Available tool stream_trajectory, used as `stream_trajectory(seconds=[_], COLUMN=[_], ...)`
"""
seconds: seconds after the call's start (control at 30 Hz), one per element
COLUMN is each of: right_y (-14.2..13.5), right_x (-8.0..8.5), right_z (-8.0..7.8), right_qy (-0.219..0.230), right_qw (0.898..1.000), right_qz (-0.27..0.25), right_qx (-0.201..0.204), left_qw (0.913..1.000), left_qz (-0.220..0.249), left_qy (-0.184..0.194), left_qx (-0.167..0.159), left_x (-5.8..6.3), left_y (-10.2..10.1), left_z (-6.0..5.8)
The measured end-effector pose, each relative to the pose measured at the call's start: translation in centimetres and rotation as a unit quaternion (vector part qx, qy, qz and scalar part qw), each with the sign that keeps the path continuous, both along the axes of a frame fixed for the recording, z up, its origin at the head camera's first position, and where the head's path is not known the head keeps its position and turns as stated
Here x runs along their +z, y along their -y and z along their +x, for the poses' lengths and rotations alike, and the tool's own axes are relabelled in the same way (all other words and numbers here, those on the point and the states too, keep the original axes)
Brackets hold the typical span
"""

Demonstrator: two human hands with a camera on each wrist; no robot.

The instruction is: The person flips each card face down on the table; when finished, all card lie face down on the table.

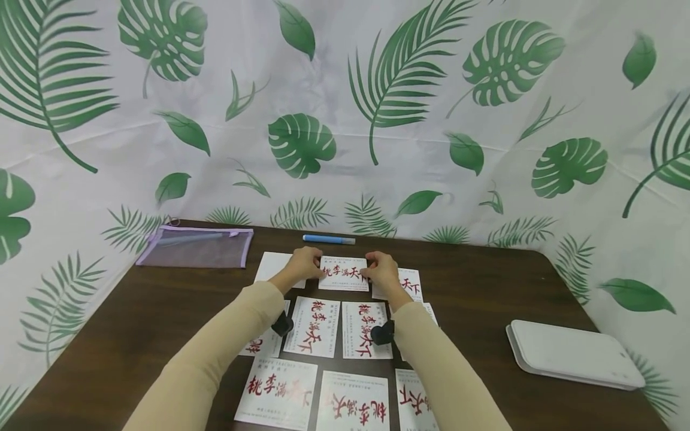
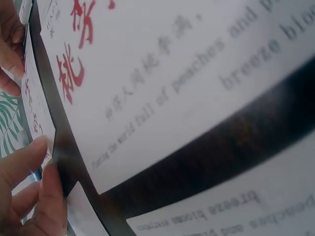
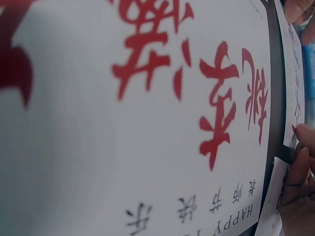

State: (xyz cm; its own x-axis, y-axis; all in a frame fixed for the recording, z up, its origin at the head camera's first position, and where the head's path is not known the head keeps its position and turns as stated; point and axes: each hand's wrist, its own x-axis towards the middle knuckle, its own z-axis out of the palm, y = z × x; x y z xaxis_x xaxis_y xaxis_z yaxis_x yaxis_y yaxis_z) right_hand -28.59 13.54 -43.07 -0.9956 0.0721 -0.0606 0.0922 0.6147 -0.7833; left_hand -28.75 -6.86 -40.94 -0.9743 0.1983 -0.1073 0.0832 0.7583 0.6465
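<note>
A white card with red Chinese lettering lies in the middle of the back row, between both hands. My left hand pinches its left edge with thumb and fingers; in the left wrist view that hand shows at lower left. At the opposite edge my right hand pinches the same card, seen in the right wrist view with the fingers at the card's corner. Partly under the hands and wrists lie a card on the left and another card on the right.
More lettered cards lie in rows nearer me, such as one card and another, some upside down or sideways. Behind are a blue marker and a purple-edged mesh pouch. A white case lies at right on the brown table.
</note>
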Motion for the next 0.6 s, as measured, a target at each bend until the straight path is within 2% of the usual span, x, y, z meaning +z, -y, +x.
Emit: stream_trajectory(seconds=[0.17, 0.33, 0.47, 0.6], right_y=[-0.1, -0.1, -0.1, -0.1], right_x=[0.7, 1.0, 0.5, -0.4], right_z=[0.1, 0.1, 0.0, 0.0], right_qy=[0.005, -0.003, -0.014, -0.025], right_qw=[1.000, 1.000, 1.000, 1.000], right_qz=[-0.006, 0.010, 0.018, 0.006], right_qx=[0.004, 0.001, -0.010, -0.012], left_qw=[1.0000, 0.9999, 0.9998, 0.9994], left_qz=[-0.001, 0.006, 0.013, 0.020], left_qy=[-0.002, 0.006, 0.000, -0.021], left_qx=[0.003, 0.008, 0.013, 0.020], left_x=[0.4, 0.5, 0.3, -0.3], left_y=[-0.2, -0.4, -0.6, -0.7], left_z=[0.1, 0.1, 0.2, 0.3])
